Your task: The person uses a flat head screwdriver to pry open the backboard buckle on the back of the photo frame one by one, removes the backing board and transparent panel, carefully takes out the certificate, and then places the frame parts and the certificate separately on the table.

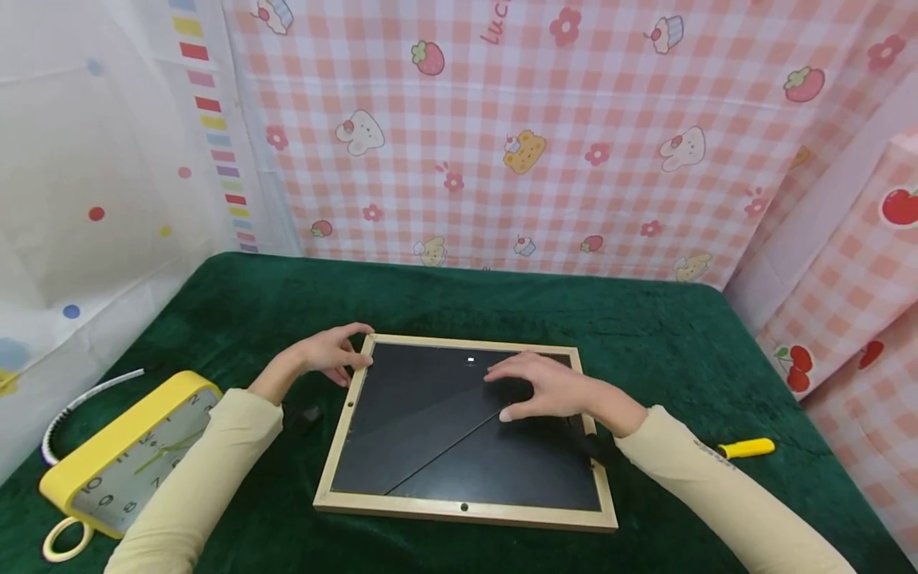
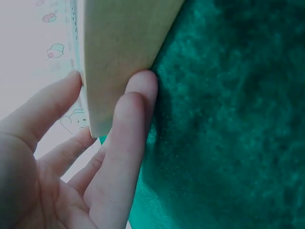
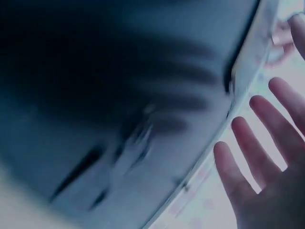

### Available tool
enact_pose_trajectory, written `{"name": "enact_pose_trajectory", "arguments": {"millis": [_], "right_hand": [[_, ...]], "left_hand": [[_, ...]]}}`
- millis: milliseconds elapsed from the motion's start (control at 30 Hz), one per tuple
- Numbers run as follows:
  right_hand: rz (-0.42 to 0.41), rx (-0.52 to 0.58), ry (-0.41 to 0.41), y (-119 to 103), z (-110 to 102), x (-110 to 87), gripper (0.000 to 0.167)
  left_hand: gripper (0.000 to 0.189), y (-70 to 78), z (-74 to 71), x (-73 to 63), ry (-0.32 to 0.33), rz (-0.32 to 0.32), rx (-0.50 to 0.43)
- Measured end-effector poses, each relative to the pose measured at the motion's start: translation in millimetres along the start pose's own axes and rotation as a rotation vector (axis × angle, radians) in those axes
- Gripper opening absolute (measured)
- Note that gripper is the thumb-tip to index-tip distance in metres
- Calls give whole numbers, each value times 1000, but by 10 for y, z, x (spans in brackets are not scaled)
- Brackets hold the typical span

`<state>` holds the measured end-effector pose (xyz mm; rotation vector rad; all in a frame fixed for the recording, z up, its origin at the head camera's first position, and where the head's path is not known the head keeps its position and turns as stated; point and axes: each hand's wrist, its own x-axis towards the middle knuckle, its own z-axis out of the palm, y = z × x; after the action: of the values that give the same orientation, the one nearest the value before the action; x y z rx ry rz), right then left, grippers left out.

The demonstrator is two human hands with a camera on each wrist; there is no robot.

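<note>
A flat wooden frame (image 1: 466, 509) with a black panel (image 1: 430, 414) lies on the table; a thin dark line runs diagonally across the panel. My left hand (image 1: 330, 353) grips the frame's far left corner. In the left wrist view, its fingertips lie along the frame's pale wooden side (image 2: 119, 43). Over the right half of the panel is my right hand (image 1: 552, 388), thumb tip at the upper end of the dark line. The right wrist view shows the right hand's fingers (image 3: 257, 157) extended and spread, with finger-shaped shadows on the dark panel (image 3: 200, 138).
A yellow clock (image 1: 129, 438) with a ring leans at the left, partly behind my left sleeve. Beyond it curves a white cord (image 1: 93, 391). A yellow-handled tool (image 1: 749, 448) lies at the right. Green cloth (image 1: 502, 299) covers the table; a checked curtain (image 1: 473, 207) hangs behind.
</note>
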<state>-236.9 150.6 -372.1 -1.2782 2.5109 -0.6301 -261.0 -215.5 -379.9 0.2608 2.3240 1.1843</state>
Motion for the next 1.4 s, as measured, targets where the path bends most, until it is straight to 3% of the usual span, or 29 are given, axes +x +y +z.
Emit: {"name": "enact_pose_trajectory", "arguments": {"millis": [133,233,1033,1233,1400], "right_hand": [[-41,-67,-109,-94,81,148,60],[-47,-87,-139,-129,103,203,63],[-114,-209,-117,-202,173,223,54],[-138,-239,-106,-201,169,216,55],[-122,-213,-147,-247,145,215,56]], "left_hand": [[67,3,26,5,12,4,33],[68,13,46,6,31,7,65],[54,-11,147,-2,104,105,187],[52,37,150,-34,115,106,205],[52,45,167,-88,114,102,220]]}}
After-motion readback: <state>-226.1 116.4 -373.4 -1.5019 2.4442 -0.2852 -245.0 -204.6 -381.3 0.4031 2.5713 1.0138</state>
